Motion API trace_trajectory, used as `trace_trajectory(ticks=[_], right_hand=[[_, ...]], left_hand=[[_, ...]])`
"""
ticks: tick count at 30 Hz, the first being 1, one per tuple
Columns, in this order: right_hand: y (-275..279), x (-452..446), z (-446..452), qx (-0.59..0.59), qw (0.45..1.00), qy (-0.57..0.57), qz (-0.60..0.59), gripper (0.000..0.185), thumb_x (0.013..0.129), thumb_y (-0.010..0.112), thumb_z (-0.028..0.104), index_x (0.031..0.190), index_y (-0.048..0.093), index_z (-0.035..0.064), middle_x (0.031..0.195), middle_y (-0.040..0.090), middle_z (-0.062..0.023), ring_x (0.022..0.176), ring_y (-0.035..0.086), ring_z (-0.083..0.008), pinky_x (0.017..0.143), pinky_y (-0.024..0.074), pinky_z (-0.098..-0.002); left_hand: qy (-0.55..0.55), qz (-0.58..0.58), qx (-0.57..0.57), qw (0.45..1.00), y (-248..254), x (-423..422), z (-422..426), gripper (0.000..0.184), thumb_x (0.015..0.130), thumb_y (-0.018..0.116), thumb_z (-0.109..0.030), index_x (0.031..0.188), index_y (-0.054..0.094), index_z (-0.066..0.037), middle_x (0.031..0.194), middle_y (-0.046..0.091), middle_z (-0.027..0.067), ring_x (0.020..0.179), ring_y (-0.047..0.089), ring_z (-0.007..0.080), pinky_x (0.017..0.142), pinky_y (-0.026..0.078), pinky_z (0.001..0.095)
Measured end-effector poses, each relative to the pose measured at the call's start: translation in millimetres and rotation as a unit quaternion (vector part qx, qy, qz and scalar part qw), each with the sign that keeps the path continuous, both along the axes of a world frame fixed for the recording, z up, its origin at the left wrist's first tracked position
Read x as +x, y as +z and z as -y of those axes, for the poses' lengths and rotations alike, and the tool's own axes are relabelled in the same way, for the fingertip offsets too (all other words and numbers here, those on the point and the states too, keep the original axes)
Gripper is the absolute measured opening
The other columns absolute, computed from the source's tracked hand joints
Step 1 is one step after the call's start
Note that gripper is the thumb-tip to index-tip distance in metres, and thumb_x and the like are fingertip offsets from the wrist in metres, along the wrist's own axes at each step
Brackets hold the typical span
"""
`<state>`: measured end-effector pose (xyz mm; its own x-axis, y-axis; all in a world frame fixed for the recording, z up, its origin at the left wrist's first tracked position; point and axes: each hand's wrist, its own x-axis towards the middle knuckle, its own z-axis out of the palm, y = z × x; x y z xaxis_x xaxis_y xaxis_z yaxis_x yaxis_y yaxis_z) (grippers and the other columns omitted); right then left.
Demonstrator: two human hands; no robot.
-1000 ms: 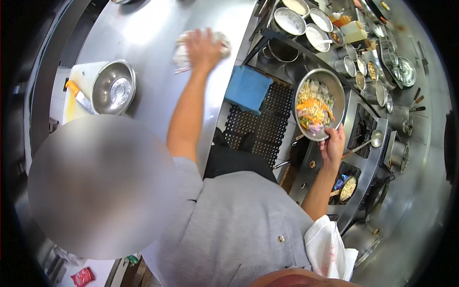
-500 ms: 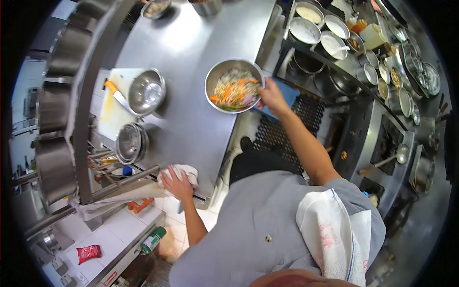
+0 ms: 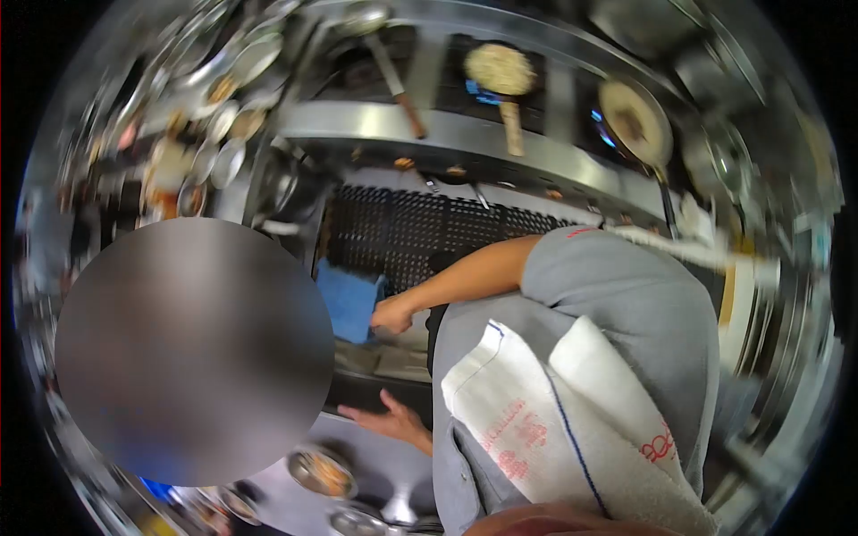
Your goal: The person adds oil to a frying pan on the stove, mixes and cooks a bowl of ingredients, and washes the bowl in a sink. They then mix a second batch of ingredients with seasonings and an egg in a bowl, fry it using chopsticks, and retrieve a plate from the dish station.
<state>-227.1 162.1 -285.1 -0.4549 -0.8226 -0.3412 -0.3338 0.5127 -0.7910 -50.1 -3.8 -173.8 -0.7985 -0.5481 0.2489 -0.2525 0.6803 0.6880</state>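
Shirt [image 3: 626,277] is grey, towel [image 3: 554,393] white w/ blue stripe & red print, box [image 3: 349,304] blue, mat [image 3: 402,219] blk w/ dot patt.

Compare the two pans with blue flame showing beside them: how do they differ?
The left pan in the picture looks smaller than the right pan. The left pan is filled with pale food; the right pan shows a pale inside with a darker patch, too blurred to identify. The left pan's handle is light and short, the right pan's handle dark and longer. Both sit on the stove, handles pointing toward its front edge.
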Motion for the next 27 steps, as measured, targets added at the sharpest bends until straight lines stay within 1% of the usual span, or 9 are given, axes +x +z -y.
trace_trajectory(ticks=[5,7,9,10,14,17,21,24,27], right_hand=[[-59,76,-170,0.033,0.963,-0.266,0.04,0.036,0.075,0.064,0.022,0.105,0.065,0.0037,0.09,0.067,-0.0175,0.085,0.065,-0.0331,0.072,0.0521,-0.0427],[-77,118,-253,-0.183,0.717,-0.603,0.297,0.015,0.08,0.06,0.014,0.091,0.066,0.0038,0.063,0.063,-0.008,0.05,0.06,-0.0163,0.04,0.0467,-0.0299],[-38,117,-295,-0.085,0.487,-0.866,0.081,0.013,0.087,0.057,0.017,0.086,0.061,0.0042,0.059,0.058,-0.0064,0.045,0.054,-0.0155,0.04,0.0446,-0.0279],[-52,100,-331,0.029,0.465,-0.883,-0.057,0.026,0.093,0.054,0.028,0.091,0.06,0.0028,0.067,0.06,-0.006,0.048,0.053,-0.0156,0.043,0.0462,-0.0277],[-15,16,-366,-0.345,0.322,-0.881,0.032,0.029,0.094,0.055,0.03,0.106,0.055,0.004,0.083,0.058,-0.0053,0.06,0.056,-0.0144,0.049,0.0477,-0.0276],[-4,-5,-376,-0.275,0.517,-0.802,0.118,0.029,0.092,0.057,0.026,0.111,0.053,0.0042,0.076,0.055,-0.0034,0.059,0.055,-0.013,0.049,0.048,-0.0261],[-16,25,-413,-0.213,0.436,-0.873,0.044,0.02,0.091,0.057,0.019,0.104,0.053,0.0041,0.073,0.055,-0.0014,0.054,0.053,-0.0093,0.045,0.0458,-0.0232],[12,30,-404,-0.239,0.534,-0.799,0.138,0.019,0.091,0.058,0.019,0.102,0.053,0.0042,0.073,0.056,-0.0018,0.053,0.055,-0.0101,0.045,0.0468,-0.0236],[6,23,-390,-0.243,0.493,-0.826,0.124,0.02,0.091,0.058,0.021,0.101,0.053,0.0046,0.074,0.057,-0.0034,0.056,0.059,-0.0128,0.047,0.049,-0.0246]], left_hand=[[-0.41,0.282,-0.09,0.862,-35,-122,16,0.044,0.085,0.066,-0.021,0.12,0.058,0.004,0.087,0.068,0.0198,0.08,0.064,0.0375,0.076,0.047,0.0457],[-0.448,0.313,-0.138,0.826,-31,-163,-2,0.043,0.084,0.067,-0.021,0.118,0.059,0.004,0.083,0.067,0.0208,0.075,0.064,0.0398,0.07,0.049,0.0468],[-0.521,0.264,-0.193,0.789,-51,-205,-17,0.044,0.083,0.067,-0.021,0.119,0.058,0.003,0.086,0.067,0.0231,0.078,0.064,0.0408,0.069,0.049,0.0465],[-0.568,0.222,-0.222,0.761,-53,-225,-25,0.044,0.083,0.066,-0.021,0.119,0.058,0.002,0.088,0.066,0.0245,0.081,0.064,0.0411,0.07,0.049,0.0461],[-0.588,0.221,-0.151,0.763,-18,-270,-114,0.04,0.086,0.065,-0.021,0.119,0.058,0.0,0.092,0.066,0.0236,0.086,0.064,0.0356,0.074,0.049,0.041],[-0.593,0.18,-0.009,0.785,-24,-273,-117,0.038,0.088,0.064,-0.02,0.119,0.058,0.0,0.089,0.066,0.0205,0.081,0.063,0.0286,0.074,0.048,0.0376],[-0.495,0.315,-0.016,0.81,-88,-238,-35,0.032,0.088,0.064,-0.021,0.113,0.061,-0.001,0.085,0.064,0.0165,0.077,0.061,0.0249,0.07,0.048,0.0365],[-0.526,0.386,-0.181,0.736,-161,-206,49,0.03,0.088,0.063,-0.023,0.108,0.061,-0.001,0.079,0.064,0.0129,0.07,0.061,0.0242,0.064,0.048,0.0358],[-0.539,0.441,-0.21,0.685,-221,-198,89,0.03,0.088,0.062,-0.024,0.108,0.061,-0.001,0.078,0.064,0.012,0.069,0.061,0.0234,0.063,0.048,0.035]])
